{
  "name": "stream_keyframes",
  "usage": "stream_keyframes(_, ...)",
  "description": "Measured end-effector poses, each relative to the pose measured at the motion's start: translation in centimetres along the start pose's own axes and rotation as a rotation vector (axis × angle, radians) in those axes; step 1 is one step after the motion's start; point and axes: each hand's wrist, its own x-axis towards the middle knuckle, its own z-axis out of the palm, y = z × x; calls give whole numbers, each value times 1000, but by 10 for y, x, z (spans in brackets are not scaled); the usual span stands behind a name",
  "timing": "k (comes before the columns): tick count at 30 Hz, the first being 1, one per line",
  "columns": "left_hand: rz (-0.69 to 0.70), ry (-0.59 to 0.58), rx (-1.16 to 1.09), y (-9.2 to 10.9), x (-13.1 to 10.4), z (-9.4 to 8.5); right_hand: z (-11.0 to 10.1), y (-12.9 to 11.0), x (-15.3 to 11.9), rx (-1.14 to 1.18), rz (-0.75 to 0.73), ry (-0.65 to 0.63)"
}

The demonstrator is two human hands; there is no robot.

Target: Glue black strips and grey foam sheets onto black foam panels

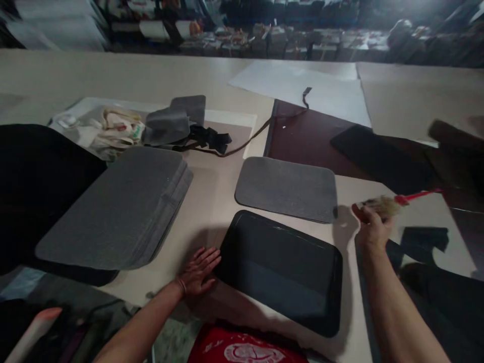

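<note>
My left hand (200, 270) lies flat on the table with its fingers spread. Its fingertips touch the left edge of a black rounded panel (282, 272) that has a raised or stitched-looking border. To the panel's right, my right hand (373, 227) is closed around a yellowish, bottle-like thing with a thin red spout (403, 200); blur hides its details. The spout points right. Just beyond the black panel lies a grey rounded panel (285, 187).
A thick stack of grey rounded panels (117, 212) stands at left. Behind it are a pale cloth bundle (119, 126), grey scraps (168, 123) and a long dark strap (242, 146). A brown sheet (302, 133) and white sheet (302, 83) lie farther back. Dark pieces (423, 239) lie at right.
</note>
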Motion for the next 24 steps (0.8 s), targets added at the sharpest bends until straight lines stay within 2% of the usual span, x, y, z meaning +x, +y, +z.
stream_keyframes(2,-8,9,-2,1,0,1,-11,-24,-38,71,101,-188)
stream_keyframes(5,12,53,2,1,-1,4,-27,-48,-114,50,386,-409)
stream_keyframes(8,26,82,35,-1,-2,8,-33,-53,-190,6,506,-519)
stream_keyframes(11,24,69,58,-3,-3,9,-29,-54,-251,33,534,-508)
stream_keyframes(14,25,39,49,-3,-4,7,-21,-61,-294,108,563,-488)
stream_keyframes(20,-14,47,-37,4,-2,3,-11,-74,-351,296,715,-393)
stream_keyframes(24,-35,42,-85,7,-1,0,-13,-69,-382,177,666,-259)
